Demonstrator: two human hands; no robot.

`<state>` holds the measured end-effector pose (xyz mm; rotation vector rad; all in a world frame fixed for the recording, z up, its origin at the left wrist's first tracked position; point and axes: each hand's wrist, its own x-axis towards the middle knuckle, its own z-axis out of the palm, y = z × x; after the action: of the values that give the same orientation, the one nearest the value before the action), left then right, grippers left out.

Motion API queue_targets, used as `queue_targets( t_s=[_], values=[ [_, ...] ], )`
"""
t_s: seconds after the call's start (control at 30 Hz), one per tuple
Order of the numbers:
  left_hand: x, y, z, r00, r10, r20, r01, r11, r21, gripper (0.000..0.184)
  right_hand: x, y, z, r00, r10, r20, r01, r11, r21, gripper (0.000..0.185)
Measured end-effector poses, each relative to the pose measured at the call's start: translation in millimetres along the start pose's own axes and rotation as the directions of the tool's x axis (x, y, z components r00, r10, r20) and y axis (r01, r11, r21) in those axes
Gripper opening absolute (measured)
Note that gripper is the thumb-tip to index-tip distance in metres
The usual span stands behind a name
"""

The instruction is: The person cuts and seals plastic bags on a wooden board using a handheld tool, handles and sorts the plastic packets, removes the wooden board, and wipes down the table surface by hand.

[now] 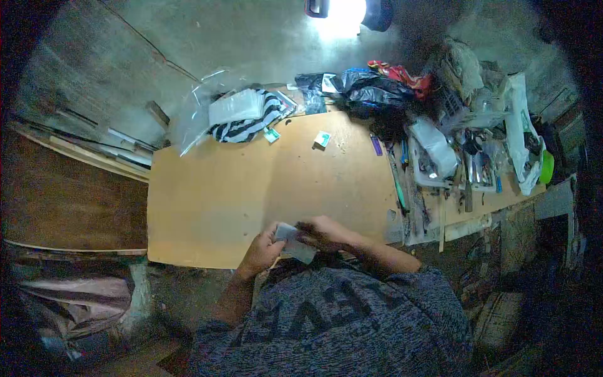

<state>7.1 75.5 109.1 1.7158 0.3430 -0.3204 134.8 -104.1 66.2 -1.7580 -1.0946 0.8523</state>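
Near the front edge of the wooden table (207, 195), my left hand (262, 252) grips the left end of a small, pale, translucent packet (299, 250) between thumb and fingers. My right hand (321, 233) is at the packet's upper right side, its fingers curled against it. The packet's lower end hangs over my dark shirt. What lies inside it is too blurred to tell. Farther back on the table lie two small white and green pieces, one at the centre (321, 139) and one to its left (271, 135).
Clear plastic bags (235, 108) lie on striped cloth at the back left. Black plastic bags (377, 88) and a red cloth (408, 80) are at the back. Trays of tools (480, 169) stand at the right, beside a green-handled tool (399, 191). A bright lamp (342, 16) shines above.
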Motion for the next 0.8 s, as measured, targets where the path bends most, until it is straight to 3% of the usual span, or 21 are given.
queue_targets(
  t_s=[0.17, 0.23, 0.27, 0.33, 0.37, 0.4, 0.43, 0.47, 0.57, 0.6, 0.8],
  values=[
    [19, 16, 0, 0.999, -0.028, -0.026, 0.027, 0.999, -0.025, 0.029, 10, 17, -3, 0.996, 0.089, -0.001, -0.087, 0.982, 0.167, 0.023],
    [30, 5, 0, 0.982, 0.085, -0.171, -0.088, 0.996, -0.010, 0.030, 14, 14, -10, 0.992, 0.123, -0.015, -0.116, 0.966, 0.230, 0.022],
    [33, 0, 1, 0.984, 0.082, -0.159, -0.085, 0.996, -0.012, 0.030, 15, 11, -15, 0.989, 0.140, -0.047, -0.124, 0.959, 0.255, 0.022],
    [39, 3, 3, 0.951, -0.059, -0.303, -0.006, 0.977, -0.211, 0.026, 15, 6, -21, 0.977, 0.188, -0.099, -0.153, 0.946, 0.286, 0.021],
    [42, -4, 3, 0.961, -0.061, -0.271, 0.001, 0.977, -0.214, 0.026, 17, 4, -21, 0.976, 0.161, -0.146, -0.093, 0.915, 0.392, 0.021],
    [44, -16, 1, 0.967, -0.084, -0.239, -0.012, 0.927, -0.374, 0.029, 20, 4, -20, 0.970, 0.135, -0.201, -0.021, 0.875, 0.484, 0.021],
    [48, -12, 5, 0.972, -0.109, -0.207, -0.016, 0.852, -0.524, 0.031, 26, 10, -17, 0.961, 0.182, -0.208, -0.060, 0.872, 0.486, 0.021],
    [51, -8, 15, 0.947, -0.164, -0.274, -0.041, 0.788, -0.615, 0.031, 30, 21, -11, 0.961, 0.180, -0.209, -0.062, 0.879, 0.472, 0.022],
    [60, -41, 15, 0.977, -0.088, -0.193, -0.067, 0.737, -0.673, 0.033, 38, 30, 2, 0.939, 0.175, -0.295, -0.023, 0.890, 0.455, 0.021],
    [62, -22, 24, 0.949, -0.161, -0.272, -0.064, 0.746, -0.663, 0.030, 39, 34, 2, 0.951, 0.191, -0.243, -0.072, 0.902, 0.427, 0.021],
    [76, -15, 31, 0.928, -0.193, -0.318, -0.044, 0.791, -0.610, 0.028, 41, 41, 6, 0.926, 0.230, -0.298, -0.065, 0.877, 0.476, 0.024]
  ],
)
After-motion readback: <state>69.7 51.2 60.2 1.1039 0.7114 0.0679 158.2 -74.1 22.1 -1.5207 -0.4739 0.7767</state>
